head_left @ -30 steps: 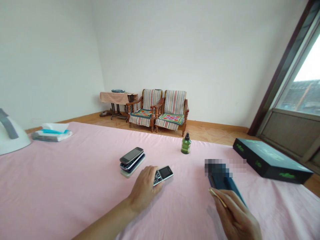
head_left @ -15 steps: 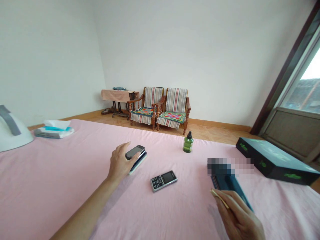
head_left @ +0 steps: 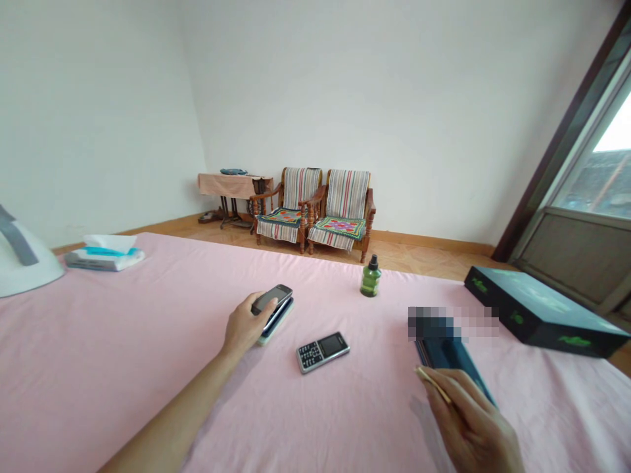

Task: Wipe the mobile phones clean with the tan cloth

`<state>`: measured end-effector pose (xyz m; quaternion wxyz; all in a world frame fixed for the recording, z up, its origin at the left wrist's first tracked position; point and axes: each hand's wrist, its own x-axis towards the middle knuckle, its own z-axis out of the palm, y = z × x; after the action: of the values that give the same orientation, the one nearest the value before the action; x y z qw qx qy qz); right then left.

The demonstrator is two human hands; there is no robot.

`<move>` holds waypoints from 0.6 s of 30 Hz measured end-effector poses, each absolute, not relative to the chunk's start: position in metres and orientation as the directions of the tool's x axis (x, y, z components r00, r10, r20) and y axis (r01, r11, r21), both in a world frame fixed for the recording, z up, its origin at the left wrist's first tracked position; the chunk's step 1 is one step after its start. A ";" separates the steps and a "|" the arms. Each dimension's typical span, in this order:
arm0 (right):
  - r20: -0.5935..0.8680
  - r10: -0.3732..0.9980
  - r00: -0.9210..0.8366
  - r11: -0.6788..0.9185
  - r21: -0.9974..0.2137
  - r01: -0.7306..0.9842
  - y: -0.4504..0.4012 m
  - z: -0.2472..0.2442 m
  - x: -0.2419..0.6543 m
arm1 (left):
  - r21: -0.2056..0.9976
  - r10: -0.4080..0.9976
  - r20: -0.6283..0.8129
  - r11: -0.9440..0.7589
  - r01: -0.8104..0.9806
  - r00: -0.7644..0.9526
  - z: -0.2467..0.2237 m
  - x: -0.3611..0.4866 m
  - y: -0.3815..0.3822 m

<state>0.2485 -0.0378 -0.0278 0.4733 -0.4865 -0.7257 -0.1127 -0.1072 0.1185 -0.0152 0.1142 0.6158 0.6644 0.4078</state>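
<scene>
**Left hand on a stack of phones**

The left hand (head_left: 244,326) is curled almost shut around the near end of a black phone (head_left: 271,297), the top one in a stack of phones (head_left: 280,318). The stack lies on a pink sheet (head_left: 108,374). A small phone with buttons (head_left: 323,352) lies near the stack, and no hand touches it. The right hand (head_left: 473,417) is mostly closed and pinches a thin gold stick (head_left: 434,385). That hand is at the end of a flat dark blue thing (head_left: 446,358), and part of that thing is blurred. A green bottle (head_left: 371,279) stands past the phones, and a black box (head_left: 537,312) sits off to the right.
</scene>
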 end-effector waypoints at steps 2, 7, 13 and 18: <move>0.793 0.605 -0.075 0.501 -0.305 0.810 -0.038 -0.027 0.248 | 0.678 0.915 0.354 -0.108 0.727 -0.194 -0.015 -0.103 0.116; 0.786 0.615 -0.065 0.494 -0.319 0.809 -0.038 -0.028 0.247 | 0.654 0.918 0.378 -0.172 0.737 -0.122 -0.016 -0.094 0.112; 0.784 0.618 -0.056 0.493 -0.330 0.805 -0.038 -0.027 0.247 | 0.548 0.801 0.593 -0.328 0.770 -0.080 -0.003 -0.078 0.093; 0.783 0.619 -0.057 0.495 -0.333 0.802 -0.039 -0.025 0.247 | 0.319 0.635 0.673 -0.712 0.625 0.380 0.000 -0.052 0.065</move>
<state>0.2465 -0.0389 -0.0248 0.4779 -0.4932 -0.7206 -0.0959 -0.0524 0.0646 0.0002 0.0056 0.8306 0.3793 0.4078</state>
